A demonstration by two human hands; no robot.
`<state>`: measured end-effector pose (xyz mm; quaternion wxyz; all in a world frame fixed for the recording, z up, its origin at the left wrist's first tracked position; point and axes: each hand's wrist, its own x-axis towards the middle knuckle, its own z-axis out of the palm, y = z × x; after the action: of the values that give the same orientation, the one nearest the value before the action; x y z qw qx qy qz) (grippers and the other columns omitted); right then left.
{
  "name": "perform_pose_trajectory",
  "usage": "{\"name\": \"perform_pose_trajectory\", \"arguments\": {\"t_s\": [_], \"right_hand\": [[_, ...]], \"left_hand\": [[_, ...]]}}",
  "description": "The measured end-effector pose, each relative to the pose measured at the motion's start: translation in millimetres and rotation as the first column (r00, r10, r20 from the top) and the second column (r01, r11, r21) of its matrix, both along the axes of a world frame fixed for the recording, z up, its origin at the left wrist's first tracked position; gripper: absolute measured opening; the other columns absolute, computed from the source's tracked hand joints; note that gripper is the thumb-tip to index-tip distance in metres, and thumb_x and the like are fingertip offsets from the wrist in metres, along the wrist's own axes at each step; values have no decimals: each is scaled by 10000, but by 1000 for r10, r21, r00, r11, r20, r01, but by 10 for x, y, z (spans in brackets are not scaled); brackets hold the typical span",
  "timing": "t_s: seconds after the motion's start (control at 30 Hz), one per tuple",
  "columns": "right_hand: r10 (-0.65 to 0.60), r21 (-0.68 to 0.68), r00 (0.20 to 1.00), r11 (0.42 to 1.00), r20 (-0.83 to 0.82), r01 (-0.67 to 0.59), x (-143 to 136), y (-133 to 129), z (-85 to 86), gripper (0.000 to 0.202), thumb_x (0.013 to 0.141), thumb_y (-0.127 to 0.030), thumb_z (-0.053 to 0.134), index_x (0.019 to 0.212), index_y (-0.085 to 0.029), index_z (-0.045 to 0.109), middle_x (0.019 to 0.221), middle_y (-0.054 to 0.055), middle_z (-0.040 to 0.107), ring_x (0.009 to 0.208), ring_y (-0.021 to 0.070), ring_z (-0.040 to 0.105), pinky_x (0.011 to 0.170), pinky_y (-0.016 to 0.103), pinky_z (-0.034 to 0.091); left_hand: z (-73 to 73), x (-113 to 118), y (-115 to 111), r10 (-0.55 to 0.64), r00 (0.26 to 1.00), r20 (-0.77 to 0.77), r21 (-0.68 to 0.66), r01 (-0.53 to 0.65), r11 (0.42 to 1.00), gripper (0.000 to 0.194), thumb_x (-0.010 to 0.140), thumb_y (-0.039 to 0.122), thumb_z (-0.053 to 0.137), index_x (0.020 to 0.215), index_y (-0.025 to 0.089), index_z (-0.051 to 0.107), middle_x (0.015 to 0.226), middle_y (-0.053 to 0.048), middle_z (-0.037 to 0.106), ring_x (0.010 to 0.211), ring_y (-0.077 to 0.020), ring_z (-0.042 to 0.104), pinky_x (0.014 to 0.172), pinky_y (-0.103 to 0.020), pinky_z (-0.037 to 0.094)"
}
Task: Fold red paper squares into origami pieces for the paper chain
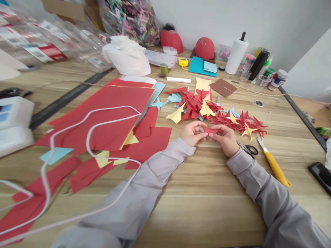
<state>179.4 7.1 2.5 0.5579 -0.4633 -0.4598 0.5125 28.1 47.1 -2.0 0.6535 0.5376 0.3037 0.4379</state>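
Between my two hands is a small folded piece of red paper (211, 131). My left hand (194, 133) pinches its left side with thumb and fingers, and my right hand (224, 137) pinches the right side. Just beyond them lies a heap of folded paper stars (192, 103), mostly red, mixed with yellow and light blue pieces. A second cluster of red and yellow paper stars (245, 122) spreads to the right. Black-handled scissors (249, 149) lie beside my right wrist, partly behind the sleeve. A yellow-handled utility knife (275, 165) rests right of them.
Large red paper sheets (103, 113) and scraps cover the left, with a white cable (89, 137) across them. Brown paper (223, 87), a yellow tape measure (183, 62) and a white bottle-like roll (236, 57) stand farther back. A black phone (320, 175) lies at right.
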Motion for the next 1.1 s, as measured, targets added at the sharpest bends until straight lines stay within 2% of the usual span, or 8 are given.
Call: {"name": "perform_pose_trajectory", "arguments": {"t_s": [0.37,0.47,0.53,0.67,0.77,0.83,0.93,1.1], "right_hand": [[-5,-31,999,1000,-44,3,4,-3,22,344,545,-262,790,845,-187,640,636,-30,657,495,93,567,496,232,466],[-22,-44,998,999,-54,20,3,5,20,326,577,-270,766,865,-191,637,591,-35,636,496,105,563,498,244,458],[-39,-52,998,998,-55,36,2,8,17,325,591,-287,756,877,-192,633,570,-34,626,499,114,563,493,249,454],[-15,-33,999,999,-33,14,-6,6,4,330,621,-319,741,903,-191,628,610,-24,641,520,116,576,497,248,465],[22,-3,1000,1000,9,-22,-19,-1,-1,290,666,-349,712,899,-194,632,638,-18,648,533,112,583,489,233,463],[38,15,999,999,32,-39,-27,-12,5,308,703,-377,681,954,-205,635,644,-20,644,536,111,581,483,229,460],[63,34,995,997,83,-66,-38,-43,28,427,753,-425,626,1136,-237,599,675,-18,645,538,112,574,490,239,467],[81,151,971,982,225,-117,-60,-114,38,371,796,-435,580,1101,-234,645,681,-4,637,529,106,557,530,260,485]], "left_hand": [[22,-28,17,-57,998,11,-60,58,997,355,585,252,734,862,121,554,522,28,597,452,-122,582,503,-246,466],[8,-9,7,45,999,-23,-40,-46,998,254,647,257,649,851,135,560,573,15,600,497,-136,594,552,-281,487],[0,10,-23,178,981,-75,149,-166,975,170,671,210,588,828,147,573,694,-19,621,620,-151,616,635,-306,500],[-26,41,-101,421,893,-160,719,-187,669,206,650,84,537,830,145,617,892,-86,591,849,-191,572,773,-347,472],[-57,38,-120,557,803,-214,887,-80,455,142,697,97,546,792,140,643,850,-97,586,810,-202,535,741,-363,450],[-71,24,-109,629,743,-229,915,-56,399,116,740,130,547,747,153,660,805,-91,599,779,-205,515,717,-366,434],[-83,3,-81,657,716,-236,892,-109,439,146,775,173,546,743,176,689,740,-74,596,757,-200,508,702,-353,429],[-105,-3,-27,588,770,-248,625,-337,704,120,761,248,595,764,177,692,735,-45,619,670,-154,552,615,-284,447]]}}
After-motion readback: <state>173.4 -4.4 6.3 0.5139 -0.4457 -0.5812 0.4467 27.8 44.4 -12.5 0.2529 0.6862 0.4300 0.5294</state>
